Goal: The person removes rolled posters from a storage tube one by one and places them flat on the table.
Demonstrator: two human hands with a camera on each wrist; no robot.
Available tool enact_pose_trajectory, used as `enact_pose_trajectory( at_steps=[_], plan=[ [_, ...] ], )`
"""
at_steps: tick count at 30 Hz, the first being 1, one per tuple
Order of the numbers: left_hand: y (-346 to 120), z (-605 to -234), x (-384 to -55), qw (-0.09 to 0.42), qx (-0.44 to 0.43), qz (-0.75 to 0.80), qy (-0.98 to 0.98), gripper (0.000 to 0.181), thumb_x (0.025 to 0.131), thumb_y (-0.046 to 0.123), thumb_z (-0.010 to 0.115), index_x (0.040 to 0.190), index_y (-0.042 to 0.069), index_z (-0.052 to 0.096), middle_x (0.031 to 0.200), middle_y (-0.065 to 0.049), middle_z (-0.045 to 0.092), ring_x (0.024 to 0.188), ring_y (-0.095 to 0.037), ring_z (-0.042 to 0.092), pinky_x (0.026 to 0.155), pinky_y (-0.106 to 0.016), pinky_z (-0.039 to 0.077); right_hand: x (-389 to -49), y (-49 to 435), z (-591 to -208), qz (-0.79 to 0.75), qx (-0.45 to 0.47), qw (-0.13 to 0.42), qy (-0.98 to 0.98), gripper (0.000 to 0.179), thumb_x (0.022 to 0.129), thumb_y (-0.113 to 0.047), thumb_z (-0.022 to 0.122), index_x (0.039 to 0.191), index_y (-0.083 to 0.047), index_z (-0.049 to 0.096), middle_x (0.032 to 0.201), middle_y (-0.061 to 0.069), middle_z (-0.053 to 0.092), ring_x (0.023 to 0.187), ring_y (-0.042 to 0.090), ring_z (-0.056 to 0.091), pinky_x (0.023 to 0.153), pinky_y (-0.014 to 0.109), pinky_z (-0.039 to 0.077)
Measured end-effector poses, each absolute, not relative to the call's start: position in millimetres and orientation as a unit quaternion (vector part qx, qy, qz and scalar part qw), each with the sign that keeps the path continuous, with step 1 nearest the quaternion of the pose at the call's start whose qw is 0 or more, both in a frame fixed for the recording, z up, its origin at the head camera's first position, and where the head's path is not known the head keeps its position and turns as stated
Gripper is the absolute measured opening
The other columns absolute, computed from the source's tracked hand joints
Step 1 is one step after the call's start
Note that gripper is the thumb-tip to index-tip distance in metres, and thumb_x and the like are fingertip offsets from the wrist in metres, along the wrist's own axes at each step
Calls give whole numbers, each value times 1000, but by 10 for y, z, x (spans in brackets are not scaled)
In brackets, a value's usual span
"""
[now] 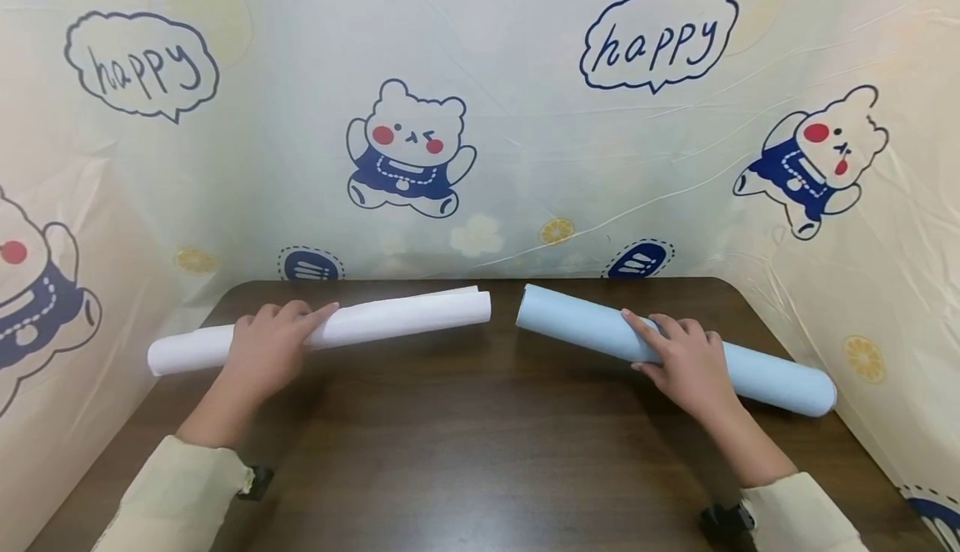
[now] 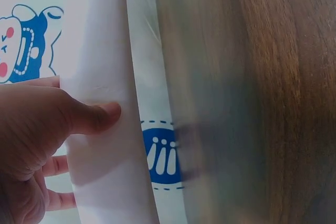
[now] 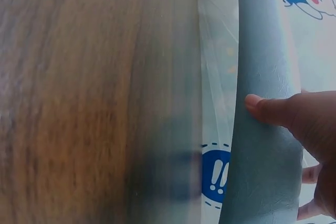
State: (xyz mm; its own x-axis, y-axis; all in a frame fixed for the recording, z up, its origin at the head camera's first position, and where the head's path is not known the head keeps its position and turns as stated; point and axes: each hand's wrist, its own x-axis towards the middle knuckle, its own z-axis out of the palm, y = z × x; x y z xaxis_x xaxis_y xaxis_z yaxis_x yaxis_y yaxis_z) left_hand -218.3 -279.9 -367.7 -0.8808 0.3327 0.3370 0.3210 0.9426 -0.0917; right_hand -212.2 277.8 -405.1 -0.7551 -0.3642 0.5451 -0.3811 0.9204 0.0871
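Note:
A white rolled sheet [image 1: 405,319] lies in my left hand [image 1: 268,348], tilted slightly up toward its right end. In the left wrist view the thumb presses across the near side of the white roll [image 2: 105,161], and the fingers go round behind it. My right hand [image 1: 692,364] grips a light blue rolled sheet [image 1: 573,323] near its middle, thumb on the near side. The right wrist view shows that thumb on the blue roll [image 3: 262,166], with fingers curled behind. Both rolls are above the table, their inner ends close together but apart.
The dark brown wooden table [image 1: 450,444] spreads below both hands. A pale curtain [image 1: 517,60] printed with bears and "happy" bubbles hangs behind and along both sides. Black wrist straps [image 1: 257,482] show at the sleeves.

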Motion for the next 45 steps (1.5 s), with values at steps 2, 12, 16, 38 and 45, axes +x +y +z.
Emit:
enact_pose_trajectory(
  at_steps=[2, 12, 16, 38, 45],
  plan=[
    [-2807, -3676, -2175, 176, -170, 11, -970, 62, 80, 3, 75, 137, 17, 55, 109, -17, 61, 94, -47, 55, 67, -62, 44, -2117, 2788, -4045, 14, 188, 284, -940, 86, 67, -31, 90, 143, -27, 49, 117, 18, 61, 94, 46, 57, 69, 65, 47],
    [-2786, -3685, -2160, 176, -168, 4, -970, 63, 80, 2, 74, 138, 19, 55, 109, -16, 61, 95, -47, 54, 69, -64, 43, -2150, 2893, -3957, 23, 92, 201, -975, 86, 73, -35, 85, 148, -27, 42, 121, 24, 57, 92, 49, 53, 64, 63, 46],
    [-2766, -3679, -2161, 159, -161, 1, -974, 64, 80, 3, 75, 139, 19, 54, 111, -17, 61, 98, -47, 54, 72, -65, 43, -2187, 2958, -3927, 39, 54, 166, -984, 86, 75, -36, 83, 149, -25, 40, 121, 27, 55, 94, 51, 51, 66, 67, 45],
    [-2715, -3698, -2144, 139, -159, -9, -977, 67, 80, 4, 76, 141, 20, 53, 113, -17, 61, 101, -47, 53, 75, -66, 43, -2309, 3655, -3940, 63, -81, 38, -994, 93, 76, -37, 79, 150, -6, 31, 112, 41, 48, 89, 61, 48, 59, 71, 43],
    [-2705, -3713, -2139, 139, -160, -8, -977, 67, 80, 5, 77, 140, 20, 53, 113, -17, 61, 100, -46, 54, 75, -66, 43, -2328, 3845, -3940, 72, -130, -8, -989, 96, 80, -39, 76, 153, -6, 22, 118, 42, 42, 95, 67, 44, 62, 76, 39]
  ],
)
